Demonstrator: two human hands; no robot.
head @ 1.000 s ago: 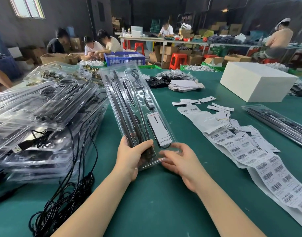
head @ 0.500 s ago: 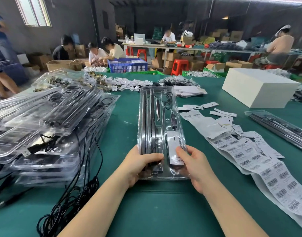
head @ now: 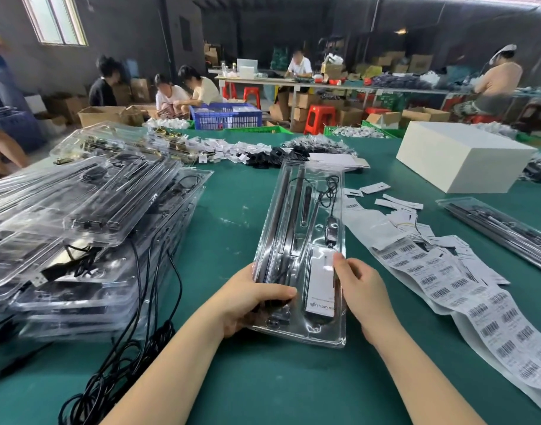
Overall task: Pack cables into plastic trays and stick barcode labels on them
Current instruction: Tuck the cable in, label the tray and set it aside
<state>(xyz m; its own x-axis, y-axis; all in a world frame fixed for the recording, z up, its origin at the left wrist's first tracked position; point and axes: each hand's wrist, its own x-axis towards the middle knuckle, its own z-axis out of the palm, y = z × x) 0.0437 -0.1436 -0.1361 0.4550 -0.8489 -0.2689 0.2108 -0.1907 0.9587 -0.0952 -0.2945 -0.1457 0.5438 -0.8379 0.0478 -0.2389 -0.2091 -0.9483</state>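
My left hand (head: 250, 302) and right hand (head: 359, 289) both clamp the tray (head: 299, 256) near end; keep it flat, cable (head: 330, 194) seated, before labelling.

Both forearms bare, reaching fwd from near edge of tabletop (head: 232, 228). Left hand (head: 250, 299) grips tray (head: 296, 335) at its near-left side, thumb across top, fingers under. Right hand (head: 359, 289) at tray's right edge, thumb tip on top; fingers curled loosely.

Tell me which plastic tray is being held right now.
The tray in the middle, gripped at its near end by both hands; the stacked ones at left and the one far right lie untouched.
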